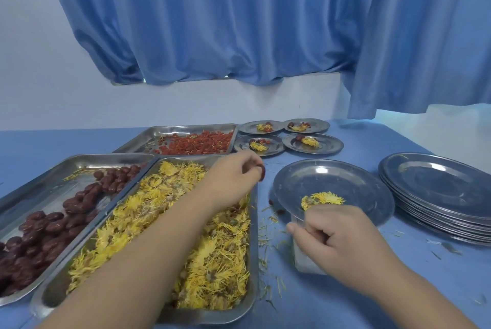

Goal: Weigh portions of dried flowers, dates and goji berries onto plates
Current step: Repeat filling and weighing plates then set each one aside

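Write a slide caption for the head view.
Left hand pinches a red date beside a steel plate holding one dried chrysanthemum; right hand sits at the plate's near rim.

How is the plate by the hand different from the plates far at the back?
The near plate holds only a yellow flower; the four back plates each hold flowers plus red pieces. The near plate is over a white block; the back plates lie on the table. All are shiny metal.
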Demonstrator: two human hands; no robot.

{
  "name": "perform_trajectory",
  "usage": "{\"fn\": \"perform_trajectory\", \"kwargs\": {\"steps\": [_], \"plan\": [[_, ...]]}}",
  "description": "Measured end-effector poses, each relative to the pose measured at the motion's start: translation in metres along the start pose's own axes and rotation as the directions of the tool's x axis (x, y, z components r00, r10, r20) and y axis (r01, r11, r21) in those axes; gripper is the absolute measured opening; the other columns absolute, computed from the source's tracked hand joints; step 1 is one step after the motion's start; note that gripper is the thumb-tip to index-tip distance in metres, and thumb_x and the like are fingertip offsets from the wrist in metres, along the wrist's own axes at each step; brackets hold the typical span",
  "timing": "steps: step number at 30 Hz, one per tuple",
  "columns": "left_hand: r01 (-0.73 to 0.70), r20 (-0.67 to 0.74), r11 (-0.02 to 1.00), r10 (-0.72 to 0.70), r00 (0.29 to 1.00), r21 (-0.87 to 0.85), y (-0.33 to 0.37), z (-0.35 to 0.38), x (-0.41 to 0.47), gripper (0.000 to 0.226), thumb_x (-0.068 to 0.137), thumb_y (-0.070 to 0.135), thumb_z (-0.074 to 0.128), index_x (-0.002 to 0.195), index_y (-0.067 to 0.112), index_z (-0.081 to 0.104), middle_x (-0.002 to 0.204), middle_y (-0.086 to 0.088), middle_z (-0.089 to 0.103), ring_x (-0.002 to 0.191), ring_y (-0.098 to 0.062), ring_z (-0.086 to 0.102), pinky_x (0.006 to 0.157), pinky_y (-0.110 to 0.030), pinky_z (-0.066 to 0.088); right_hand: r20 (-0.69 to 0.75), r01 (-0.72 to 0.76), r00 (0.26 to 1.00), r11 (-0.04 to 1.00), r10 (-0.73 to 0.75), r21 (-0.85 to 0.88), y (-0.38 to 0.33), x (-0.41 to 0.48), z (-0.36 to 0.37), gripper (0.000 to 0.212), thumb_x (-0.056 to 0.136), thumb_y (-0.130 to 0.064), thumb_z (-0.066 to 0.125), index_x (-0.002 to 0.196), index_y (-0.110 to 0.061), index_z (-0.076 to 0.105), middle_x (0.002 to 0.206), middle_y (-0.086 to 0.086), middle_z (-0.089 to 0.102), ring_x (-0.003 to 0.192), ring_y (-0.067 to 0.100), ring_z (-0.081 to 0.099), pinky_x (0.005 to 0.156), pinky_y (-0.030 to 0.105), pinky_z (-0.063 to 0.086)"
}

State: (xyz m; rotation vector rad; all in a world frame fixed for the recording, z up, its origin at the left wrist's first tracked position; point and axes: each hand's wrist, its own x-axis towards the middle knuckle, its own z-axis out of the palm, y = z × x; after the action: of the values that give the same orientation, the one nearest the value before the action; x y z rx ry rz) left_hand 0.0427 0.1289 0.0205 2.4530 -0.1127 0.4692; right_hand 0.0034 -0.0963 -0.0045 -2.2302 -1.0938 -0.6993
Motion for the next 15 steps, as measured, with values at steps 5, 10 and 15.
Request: {"fn": "perform_trajectory", "kwargs": {"steps": [5,10,15], "plan": [[-0.129,0.121,0.989,0.119,0.985,0.074,0.032,0.039,0.027,0.013,0.092,0.033,0.051,0.096,0.029,0.062,0.085,0.010,0.062,0.076,-0.008,0.057,0.067,-0.031,0.046,-0.049,-0.034,0.998,0.999,0.035,0.014,0.014,0.000,-0.010,0.054,0.082,-0.031,0.062,0.056,-0.029,0.015,0.048,-0.009,0.020,0.048,0.007,0.026,0.047,0.018,0.022],[-0.237,0.192,0.942,0.194,0.962,0.237,0.044,0.059,0.049,0.018,0.095,0.033,0.050,0.105,0.025,0.063,0.092,0.010,0.052,0.087,-0.011,0.049,0.077,-0.031,0.044,-0.077,-0.094,0.992,0.992,0.101,0.085,0.033,0.004,-0.021,0.051,0.080,-0.030,0.066,0.054,-0.020,0.023,0.049,-0.004,0.028,0.046,0.007,0.028,0.046,0.016,0.023],[-0.340,0.337,0.874,0.223,0.915,0.346,0.044,0.061,0.057,0.022,0.093,0.041,0.047,0.108,0.030,0.059,0.107,0.003,0.056,0.101,-0.017,0.051,0.081,-0.033,0.041,0.019,-0.101,0.995,0.992,0.100,0.081,0.049,0.033,-0.034,0.047,0.081,-0.039,0.064,0.056,-0.017,0.031,0.046,-0.006,0.035,0.045,0.009,0.031,0.044,0.017,0.026]]}}
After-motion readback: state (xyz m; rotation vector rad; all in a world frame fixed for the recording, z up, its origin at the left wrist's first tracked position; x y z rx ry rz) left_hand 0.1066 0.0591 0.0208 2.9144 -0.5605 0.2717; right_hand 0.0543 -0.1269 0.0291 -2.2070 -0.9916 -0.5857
